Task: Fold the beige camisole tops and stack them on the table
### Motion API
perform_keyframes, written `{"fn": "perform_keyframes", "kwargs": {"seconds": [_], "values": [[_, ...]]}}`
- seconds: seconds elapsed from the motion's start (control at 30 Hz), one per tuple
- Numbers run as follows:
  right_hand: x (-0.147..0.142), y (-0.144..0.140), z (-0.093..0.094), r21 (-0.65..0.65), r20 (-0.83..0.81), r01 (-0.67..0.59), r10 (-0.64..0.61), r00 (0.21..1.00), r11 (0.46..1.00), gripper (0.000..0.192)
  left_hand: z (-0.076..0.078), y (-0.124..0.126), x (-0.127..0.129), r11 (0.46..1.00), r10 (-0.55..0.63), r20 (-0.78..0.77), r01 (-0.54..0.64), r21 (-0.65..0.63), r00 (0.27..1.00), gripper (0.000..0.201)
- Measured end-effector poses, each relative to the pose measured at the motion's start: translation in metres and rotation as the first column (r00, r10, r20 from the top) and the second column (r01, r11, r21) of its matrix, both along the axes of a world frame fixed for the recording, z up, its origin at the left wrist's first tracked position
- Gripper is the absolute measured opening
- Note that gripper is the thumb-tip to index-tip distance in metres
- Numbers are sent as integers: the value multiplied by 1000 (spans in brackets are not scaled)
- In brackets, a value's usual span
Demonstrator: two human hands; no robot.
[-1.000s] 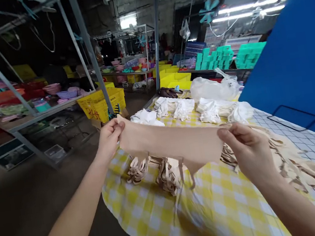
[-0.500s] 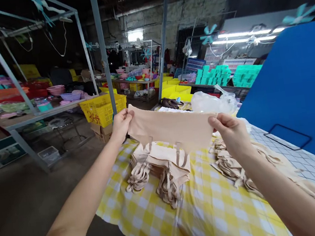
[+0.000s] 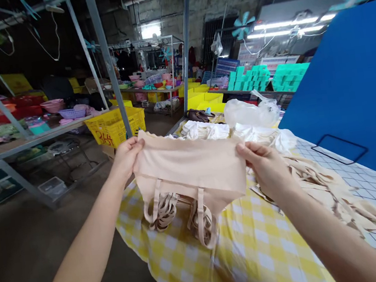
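I hold a beige stretch garment with thin straps [image 3: 188, 169] spread between both hands above a table. My left hand [image 3: 126, 156] pinches its left upper corner. My right hand [image 3: 265, 167] grips its right edge. Its straps hang down over a neat stack of the same beige garments [image 3: 169, 206] on the yellow-and-white checked cloth [image 3: 256, 253]. A loose heap of more beige garments [image 3: 323, 187] lies to the right of my right hand.
White folded garments [image 3: 207, 131] and a clear plastic bag [image 3: 248, 111] sit at the table's far end. A blue panel [image 3: 352, 90] stands at the right. Yellow crates [image 3: 117, 125], metal racks [image 3: 34, 139] and shelves of coloured baskets fill the left and back.
My hands have come closer together and lowered, so the garment hangs slacker and nearer the stack. The view has tilted slightly.
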State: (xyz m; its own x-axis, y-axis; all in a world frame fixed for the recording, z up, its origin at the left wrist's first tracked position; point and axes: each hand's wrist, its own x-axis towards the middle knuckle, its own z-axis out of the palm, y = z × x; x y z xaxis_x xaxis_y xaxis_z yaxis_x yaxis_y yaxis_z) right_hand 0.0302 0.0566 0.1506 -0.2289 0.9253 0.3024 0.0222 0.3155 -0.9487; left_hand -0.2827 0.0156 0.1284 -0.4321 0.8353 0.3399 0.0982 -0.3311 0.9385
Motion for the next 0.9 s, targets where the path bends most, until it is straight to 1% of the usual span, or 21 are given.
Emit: {"fn": "perform_keyframes", "kwargs": {"seconds": [0.03, 0.07, 0.1, 0.13, 0.2, 0.23, 0.27, 0.33, 0.43, 0.57, 0.67, 0.77, 0.83, 0.87, 0.9], "values": [[-2, 9, -16, -34, 39, 37, -35, 999, 999, 35, -13, 10, -1, 997, -10, -42, 7, -83, 999, 37], [-5, 18, -33, -55, 108, 81, -75, 991, 995, 36, -28, 21, 0, 987, -5, -112, -13, -160, 994, 37], [-7, 27, -51, -53, 226, 139, -124, 966, 989, 37, -43, 32, 1, 972, 8, -221, -59, -226, 975, 36], [-9, 35, -69, -28, 362, 211, -187, 913, 977, 39, -58, 42, 2, 963, 11, -270, -83, -255, 963, 31], [-13, 48, -101, -3, 478, 266, -232, 847, 964, 37, -85, 60, 7, 950, 31, -351, -137, -282, 936, 25], [-15, 52, -114, 14, 518, 288, -253, 817, 958, 35, -95, 67, 10, 944, 42, -384, -163, -286, 922, 25], [-16, 55, -124, 29, 544, 302, -268, 795, 953, 33, -104, 72, 12, 939, 55, -419, -190, -288, 906, 27], [-17, 59, -137, 71, 598, 325, -301, 743, 943, 28, -116, 77, 15, 929, 76, -489, -240, -282, 869, 30], [-18, 61, -141, 120, 664, 331, -324, 674, 936, 24, -123, 78, 15, 917, 88, -581, -294, -271, 809, 27], [-16, 63, -140, 143, 733, 342, -332, 594, 929, 26, -125, 77, 17, 882, 71, -679, -363, -300, 731, 24], [-17, 64, -142, 142, 762, 341, -322, 562, 929, 28, -125, 78, 19, 843, 41, -728, -415, -342, 684, 23], [-19, 65, -144, 137, 772, 338, -314, 553, 931, 29, -122, 76, 24, 816, -9, -763, -436, -379, 646, 16], [-18, 64, -146, 137, 773, 338, -314, 551, 931, 25, -116, 72, 28, 789, -73, -808, -462, -405, 584, 15], [-14, 62, -146, 139, 773, 340, -317, 550, 930, 23, -111, 69, 30, 757, -128, -852, -505, -415, 507, 22], [-9, 60, -147, 139, 772, 345, -320, 549, 928, 23, -106, 66, 32, 729, -175, -894, -556, -400, 413, 31]]}}
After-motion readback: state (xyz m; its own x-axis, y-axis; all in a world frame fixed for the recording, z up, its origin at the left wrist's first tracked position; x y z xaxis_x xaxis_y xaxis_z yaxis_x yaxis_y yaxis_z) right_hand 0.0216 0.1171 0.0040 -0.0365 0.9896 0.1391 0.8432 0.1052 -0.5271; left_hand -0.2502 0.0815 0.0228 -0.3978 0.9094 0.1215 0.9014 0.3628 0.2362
